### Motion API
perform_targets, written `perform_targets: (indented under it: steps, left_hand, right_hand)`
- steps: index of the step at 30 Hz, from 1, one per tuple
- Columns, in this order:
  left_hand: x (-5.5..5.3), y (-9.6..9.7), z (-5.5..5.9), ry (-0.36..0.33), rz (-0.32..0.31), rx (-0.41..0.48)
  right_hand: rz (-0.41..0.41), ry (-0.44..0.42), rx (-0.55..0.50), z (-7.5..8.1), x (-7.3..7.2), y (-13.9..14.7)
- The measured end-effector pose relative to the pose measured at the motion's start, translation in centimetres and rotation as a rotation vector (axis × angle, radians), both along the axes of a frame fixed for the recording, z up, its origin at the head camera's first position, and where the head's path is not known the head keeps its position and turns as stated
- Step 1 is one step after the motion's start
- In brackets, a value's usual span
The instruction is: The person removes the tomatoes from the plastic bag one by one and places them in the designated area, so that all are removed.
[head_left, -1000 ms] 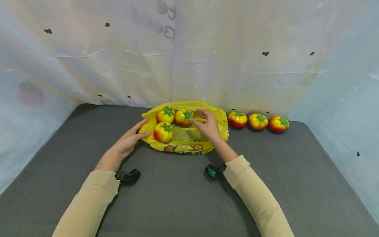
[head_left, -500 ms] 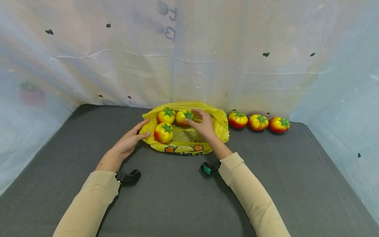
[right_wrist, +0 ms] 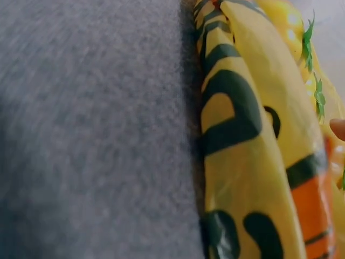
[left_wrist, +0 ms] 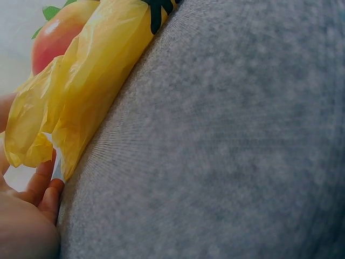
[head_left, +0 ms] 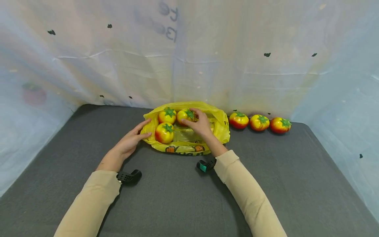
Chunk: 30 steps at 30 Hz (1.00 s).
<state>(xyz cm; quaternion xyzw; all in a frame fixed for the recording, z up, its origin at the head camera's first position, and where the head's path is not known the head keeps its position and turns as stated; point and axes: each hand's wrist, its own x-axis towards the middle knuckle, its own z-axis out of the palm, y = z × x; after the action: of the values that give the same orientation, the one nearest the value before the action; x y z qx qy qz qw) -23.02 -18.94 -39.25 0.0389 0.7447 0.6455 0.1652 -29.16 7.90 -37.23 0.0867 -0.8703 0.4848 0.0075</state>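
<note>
A yellow plastic bag (head_left: 189,104) with dark printing lies with its mouth spread, and three red-yellow toy tomatoes with green leaves sit inside. My left hand (head_left: 127,143) holds the bag's left edge; in the left wrist view the yellow film (left_wrist: 91,70) runs between thumb and fingers. My right hand (head_left: 202,125) reaches in from the right, thumb in front and fingers behind the back right tomato (head_left: 181,115). The back left tomato (head_left: 165,116) and the front left tomato (head_left: 163,133) stand beside it. In the right wrist view only a fingertip (right_wrist: 338,128) shows.
Three more tomatoes, the nearest one (head_left: 238,121) beside the bag, stand in a row along the table's back edge on the right. The dark grey table (head_left: 177,194) meets a pale plastic sheet wall (head_left: 219,52) at the back, with sheets on both sides too.
My right hand has moved left, from beside the back right tomato to around it. My left hand keeps its place at the bag's edge.
</note>
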Motion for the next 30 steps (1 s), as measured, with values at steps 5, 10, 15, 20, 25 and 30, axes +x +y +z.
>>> perform_targets:
  steps: [5, 10, 15, 20, 25, 30]
  left_hand:
    - [-0.1, 0.2, -0.1, 0.001, 0.001, 0.001]
    - [-0.2, 0.3, -0.2, -0.005, 0.002, 0.009]
    - [-0.2, 0.3, -0.2, -0.008, 0.001, 0.009]
    - [-0.2, 0.2, -0.2, -0.005, -0.001, 0.014]
    - [-0.2, 0.0, -0.3, 0.005, -0.005, 0.022]
    - [-0.1, -0.2, -0.4, 0.014, -0.006, 0.018]
  right_hand:
    - [-0.027, -0.014, -0.032, -0.2, -0.3, -0.1]
    - [-0.034, -0.026, -0.052, -0.3, -0.1, 0.1]
    - [-0.026, -0.021, -0.055, -0.1, 0.6, 0.3]
    - [-0.013, -0.016, -0.053, 0.2, 1.5, 0.7]
    - [0.013, -0.006, -0.064, 0.3, 2.4, 1.2]
    - [0.036, 0.005, -0.060, 0.5, 3.2, 1.7]
